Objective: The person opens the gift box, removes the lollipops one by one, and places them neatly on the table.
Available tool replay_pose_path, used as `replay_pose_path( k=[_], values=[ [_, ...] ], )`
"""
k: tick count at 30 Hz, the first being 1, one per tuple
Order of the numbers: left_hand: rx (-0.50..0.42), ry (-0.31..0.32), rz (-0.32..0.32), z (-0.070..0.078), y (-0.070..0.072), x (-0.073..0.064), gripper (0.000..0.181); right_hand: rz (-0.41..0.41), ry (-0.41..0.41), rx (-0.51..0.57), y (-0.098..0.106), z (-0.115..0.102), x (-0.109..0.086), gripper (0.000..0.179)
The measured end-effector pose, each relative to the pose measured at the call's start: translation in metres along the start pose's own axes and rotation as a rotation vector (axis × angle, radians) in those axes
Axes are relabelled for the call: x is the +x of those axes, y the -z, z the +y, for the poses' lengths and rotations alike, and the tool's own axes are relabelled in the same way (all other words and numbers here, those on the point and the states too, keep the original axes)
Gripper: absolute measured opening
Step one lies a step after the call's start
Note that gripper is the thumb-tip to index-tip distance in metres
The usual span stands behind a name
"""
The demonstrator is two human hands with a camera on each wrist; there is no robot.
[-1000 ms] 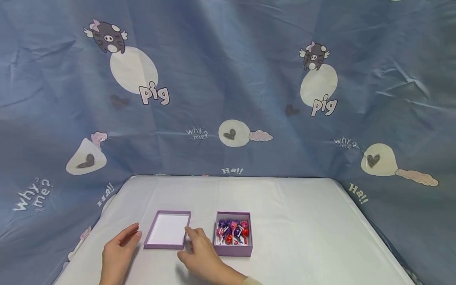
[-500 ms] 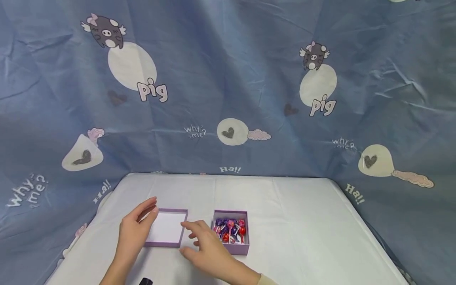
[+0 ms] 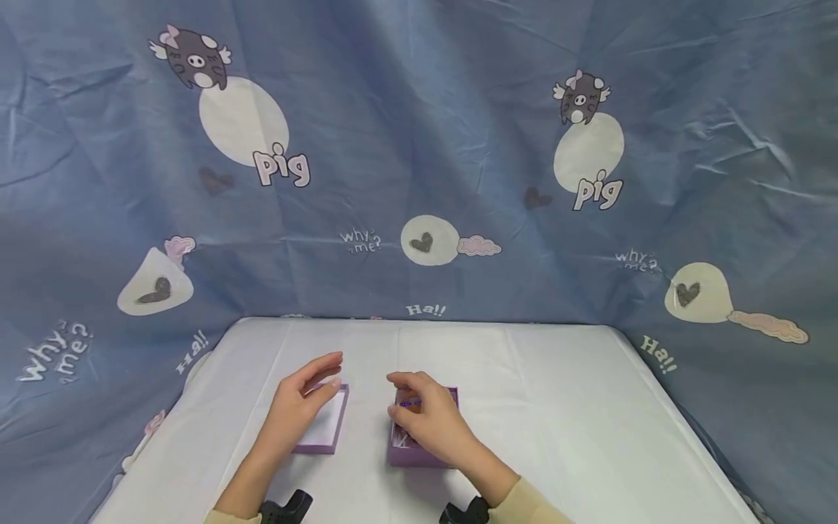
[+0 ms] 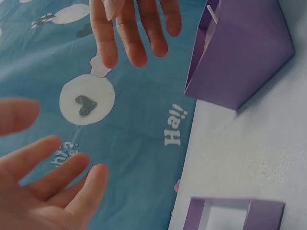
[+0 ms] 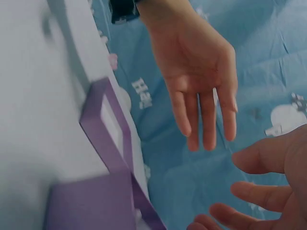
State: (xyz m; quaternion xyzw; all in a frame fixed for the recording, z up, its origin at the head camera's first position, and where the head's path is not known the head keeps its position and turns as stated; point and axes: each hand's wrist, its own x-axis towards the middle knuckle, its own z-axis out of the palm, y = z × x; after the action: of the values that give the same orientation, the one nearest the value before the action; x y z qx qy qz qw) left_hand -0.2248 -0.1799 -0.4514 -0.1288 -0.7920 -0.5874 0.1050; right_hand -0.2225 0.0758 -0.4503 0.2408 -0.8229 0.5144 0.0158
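Observation:
A purple box (image 3: 419, 458) holding lollipops (image 3: 407, 437) stands on the table, mostly covered by my right hand (image 3: 437, 422). That hand is held over the box with fingers loosely bent and nothing in them. My left hand (image 3: 296, 409) hovers above the shallow purple lid (image 3: 317, 448), which lies inside-up to the left of the box. Both hands appear raised off the things below, palms facing each other, in the left wrist view, where the box's side (image 4: 244, 57) and the lid's corner (image 4: 266, 214) show. The right wrist view also has the left hand (image 5: 199, 62) with fingers extended and holding nothing.
A white cloth covers the table (image 3: 556, 415), which stretches right of the box. Behind it hangs a blue curtain (image 3: 366, 145) with pig prints. Black wrist straps (image 3: 288, 507) show at the bottom edge.
Both hands have risen and moved right; the left from beside the lid to over it, the right from between lid and box to over the box. Lid and box stay in place.

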Motion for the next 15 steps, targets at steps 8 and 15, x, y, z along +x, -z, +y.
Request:
replay_pose_path(
  k=[8,15],
  values=[
    [-0.099,-0.039,-0.216,-0.009,-0.027,0.008,0.055,0.083,-0.009,-0.069,0.028,0.023,0.003,0.036],
    [-0.127,-0.060,-0.302,-0.022,-0.048,0.005,0.061,0.118,-0.028,-0.127,0.043,0.037,0.001,0.030]
  ],
)
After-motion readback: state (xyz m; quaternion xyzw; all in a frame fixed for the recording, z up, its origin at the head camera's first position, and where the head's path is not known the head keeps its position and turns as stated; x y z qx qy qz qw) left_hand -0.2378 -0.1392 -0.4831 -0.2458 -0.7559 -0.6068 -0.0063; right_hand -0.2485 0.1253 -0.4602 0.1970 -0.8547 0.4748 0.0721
